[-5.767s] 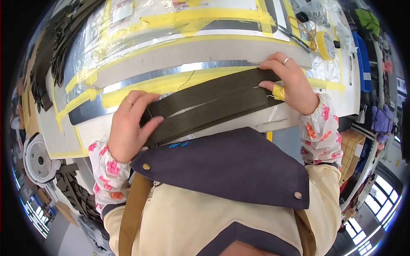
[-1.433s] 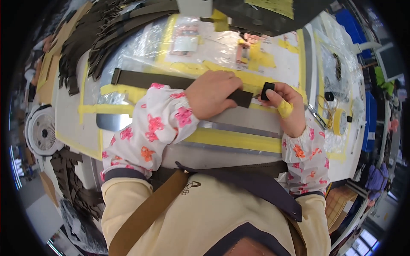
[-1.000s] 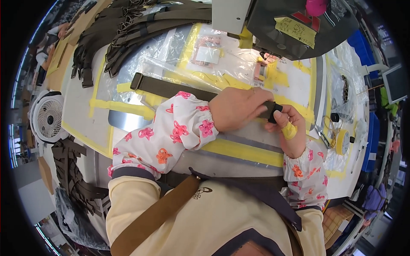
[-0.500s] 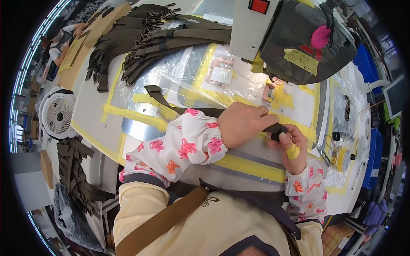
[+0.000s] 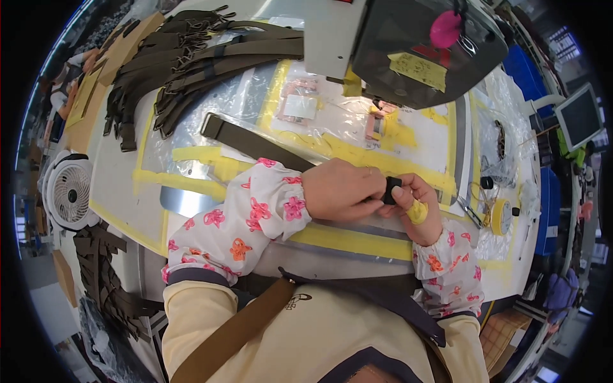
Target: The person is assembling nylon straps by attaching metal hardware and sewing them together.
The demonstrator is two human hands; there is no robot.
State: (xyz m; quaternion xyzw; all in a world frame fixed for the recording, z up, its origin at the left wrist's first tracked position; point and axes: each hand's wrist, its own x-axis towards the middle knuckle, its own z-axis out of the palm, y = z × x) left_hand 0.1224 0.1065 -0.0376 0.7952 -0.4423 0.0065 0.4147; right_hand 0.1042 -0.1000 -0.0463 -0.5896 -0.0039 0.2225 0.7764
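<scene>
An olive-brown webbing strap (image 5: pixel 265 142) with a metal buckle on its far-left end runs across the bench and under my left hand (image 5: pixel 341 190). That hand is closed, its fingers curled down over the strap's near end, which they mostly hide. My right hand (image 5: pixel 419 203) touches the left one and pinches a small black piece (image 5: pixel 391 190) between thumb and fingers. Whether this piece is a strap keeper or the strap's folded end, I cannot tell. Yellow tape wraps the right thumb.
Beyond my hands stands a grey sewing-type machine head (image 5: pixel 408 57). A pile of strap assemblies (image 5: pixel 211 64) lies at the far left, and a white fan (image 5: pixel 69 191) stands left. To the right are snips (image 5: pixel 470 214) and a yellow tape roll (image 5: pixel 501 217).
The whole view has shifted, so the bench appears farther left. The strap has turned and now shows its broad flat face. My hands have drawn closer together around the black piece.
</scene>
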